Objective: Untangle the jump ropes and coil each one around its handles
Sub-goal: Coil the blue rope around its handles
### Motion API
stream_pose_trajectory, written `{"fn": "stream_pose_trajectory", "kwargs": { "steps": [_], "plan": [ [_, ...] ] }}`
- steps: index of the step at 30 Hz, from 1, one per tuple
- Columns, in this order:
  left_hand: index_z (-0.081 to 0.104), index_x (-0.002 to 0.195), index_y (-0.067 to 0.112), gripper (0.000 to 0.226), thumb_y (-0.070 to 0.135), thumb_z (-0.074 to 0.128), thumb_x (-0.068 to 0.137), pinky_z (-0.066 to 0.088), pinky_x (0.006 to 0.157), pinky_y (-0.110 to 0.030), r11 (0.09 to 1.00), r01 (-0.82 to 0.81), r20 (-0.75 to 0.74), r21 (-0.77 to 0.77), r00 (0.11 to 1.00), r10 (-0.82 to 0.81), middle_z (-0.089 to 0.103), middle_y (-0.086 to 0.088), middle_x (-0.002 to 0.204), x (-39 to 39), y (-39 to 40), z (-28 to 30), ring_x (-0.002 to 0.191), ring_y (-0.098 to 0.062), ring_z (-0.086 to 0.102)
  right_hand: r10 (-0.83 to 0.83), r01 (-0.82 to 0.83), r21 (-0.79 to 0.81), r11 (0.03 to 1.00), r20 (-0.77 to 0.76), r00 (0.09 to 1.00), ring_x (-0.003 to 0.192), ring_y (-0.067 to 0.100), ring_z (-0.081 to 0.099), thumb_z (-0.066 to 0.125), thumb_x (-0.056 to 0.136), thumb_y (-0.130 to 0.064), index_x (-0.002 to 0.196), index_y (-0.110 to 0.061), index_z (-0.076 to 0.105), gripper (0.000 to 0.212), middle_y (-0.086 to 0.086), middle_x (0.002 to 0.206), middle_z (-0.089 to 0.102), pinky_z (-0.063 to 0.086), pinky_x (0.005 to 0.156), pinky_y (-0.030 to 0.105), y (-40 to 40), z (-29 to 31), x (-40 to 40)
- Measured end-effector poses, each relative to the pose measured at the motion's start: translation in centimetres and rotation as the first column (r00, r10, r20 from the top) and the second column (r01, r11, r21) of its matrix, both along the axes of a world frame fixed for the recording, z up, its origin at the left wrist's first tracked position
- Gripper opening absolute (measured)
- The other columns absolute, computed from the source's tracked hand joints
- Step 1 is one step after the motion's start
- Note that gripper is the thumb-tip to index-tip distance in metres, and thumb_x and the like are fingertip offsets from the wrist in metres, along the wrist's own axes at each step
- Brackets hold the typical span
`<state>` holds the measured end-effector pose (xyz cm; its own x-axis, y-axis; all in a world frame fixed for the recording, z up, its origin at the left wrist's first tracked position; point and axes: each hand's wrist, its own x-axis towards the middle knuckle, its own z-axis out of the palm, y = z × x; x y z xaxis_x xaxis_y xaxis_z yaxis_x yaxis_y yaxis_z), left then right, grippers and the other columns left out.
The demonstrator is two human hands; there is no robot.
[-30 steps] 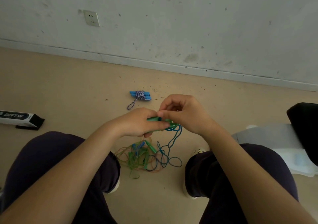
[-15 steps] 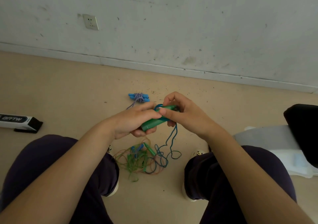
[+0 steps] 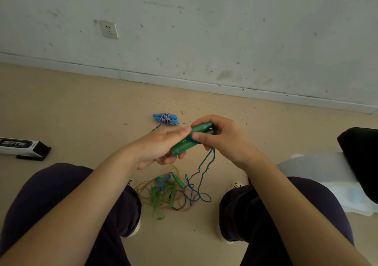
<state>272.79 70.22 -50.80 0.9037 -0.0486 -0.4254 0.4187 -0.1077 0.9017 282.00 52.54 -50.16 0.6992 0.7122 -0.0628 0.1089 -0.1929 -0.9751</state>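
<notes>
Both hands are raised above the floor (image 3: 81,106), between the knees. Left hand (image 3: 157,149) grips the lower end of the paired green handles (image 3: 189,141); right hand (image 3: 223,137) pinches their upper end. Long axis runs lower-left to upper-right. Blue cord (image 3: 206,163) hangs down to the tangle (image 3: 169,192) on the floor. A coiled rope (image 3: 165,119) lies beyond, near the wall (image 3: 204,30). Box (image 3: 22,146) well left; bare floor between.
</notes>
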Motion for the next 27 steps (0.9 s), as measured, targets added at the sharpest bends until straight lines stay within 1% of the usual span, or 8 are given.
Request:
{"fn": "stream_pose_trajectory", "kwargs": {
  "steps": [7,10,13,17,20,22,24,27],
  "plan": [
    [0.060,0.116,0.005,0.037,0.034,0.040,0.105,0.027,0.042,-0.017,0.999,0.029,0.044,-0.026,0.999,-0.028,0.058,-0.005,0.076,-0.2,-0.1,0.2,0.048,-0.011,0.040,0.052,-0.049,0.030,0.998,-0.096,0.994,0.070,0.017,0.062,0.078,0.079,-0.013,0.106,-0.010,0.068,0.029,0.004,0.085,0.068,0.052,0.069,0.029,-0.1,0.2,0.2],
    [0.060,0.103,0.005,0.030,0.027,0.040,0.105,0.028,0.043,-0.018,0.999,-0.008,0.092,-0.037,0.996,0.011,0.060,-0.007,0.079,-0.1,-0.2,0.5,0.049,-0.011,0.043,0.004,0.010,0.083,0.997,-0.169,0.986,0.073,0.021,0.065,0.077,0.076,-0.021,0.107,-0.006,0.065,0.036,0.008,0.089,0.069,0.055,0.073,0.033,0.1,0.0,0.3],
    [0.060,0.105,0.005,0.027,0.022,0.039,0.105,0.028,0.043,-0.019,0.996,-0.053,0.127,-0.067,0.990,0.061,0.062,-0.004,0.076,0.1,-0.4,0.5,0.051,-0.012,0.046,0.005,0.023,0.116,0.993,-0.231,0.973,0.083,0.024,0.066,0.076,0.078,-0.030,0.111,-0.003,0.064,0.044,0.013,0.099,0.070,0.053,0.082,0.037,0.2,-0.3,0.4],
    [0.059,0.108,0.004,0.029,0.026,0.041,0.105,0.027,0.043,-0.021,0.990,-0.108,0.141,-0.093,0.983,0.120,0.061,-0.004,0.076,0.3,-0.4,0.2,0.051,-0.011,0.046,-0.007,0.038,0.129,0.991,-0.233,0.972,0.080,0.020,0.063,0.069,0.085,-0.029,0.112,0.001,0.066,0.041,0.014,0.096,0.070,0.049,0.076,0.033,0.6,-0.7,0.1],
    [0.059,0.107,0.002,0.045,0.044,0.043,0.102,0.028,0.042,-0.020,0.990,-0.114,0.131,-0.080,0.984,0.124,0.060,-0.004,0.077,0.2,-0.4,0.1,0.050,-0.010,0.045,0.001,0.020,0.100,0.995,-0.201,0.980,0.077,0.021,0.061,0.066,0.088,-0.027,0.111,0.001,0.066,0.036,0.013,0.093,0.070,0.049,0.073,0.033,0.8,-0.9,-0.1],
    [0.059,0.105,0.002,0.053,0.052,0.044,0.098,0.028,0.042,-0.019,0.992,-0.104,0.129,-0.072,0.985,0.113,0.060,-0.003,0.077,0.2,-0.4,0.1,0.051,-0.009,0.045,0.009,0.004,0.077,0.997,-0.175,0.985,0.076,0.021,0.061,0.066,0.089,-0.027,0.109,0.002,0.067,0.035,0.013,0.091,0.069,0.050,0.073,0.034,0.8,-0.8,-0.1],
    [0.057,0.110,0.004,0.045,0.046,0.045,0.101,0.028,0.043,-0.020,0.991,-0.114,0.119,-0.077,0.985,0.122,0.061,-0.005,0.078,0.3,-0.4,0.0,0.051,-0.010,0.046,0.013,-0.006,0.056,0.998,-0.141,0.990,0.075,0.020,0.061,0.065,0.091,-0.026,0.108,0.001,0.067,0.033,0.014,0.089,0.069,0.050,0.073,0.035,0.7,-0.6,0.0],
    [0.056,0.125,0.027,0.025,0.030,0.046,0.103,0.029,0.044,-0.022,0.983,-0.142,0.112,-0.118,0.981,0.156,0.061,-0.005,0.075,0.4,-0.3,-0.2,0.053,-0.013,0.047,0.027,-0.020,0.058,0.998,-0.135,0.990,0.073,0.021,0.060,0.064,0.088,-0.036,0.109,0.001,0.067,0.042,0.015,0.087,0.067,0.049,0.071,0.034,0.6,-0.5,-0.1]
  ]
}}
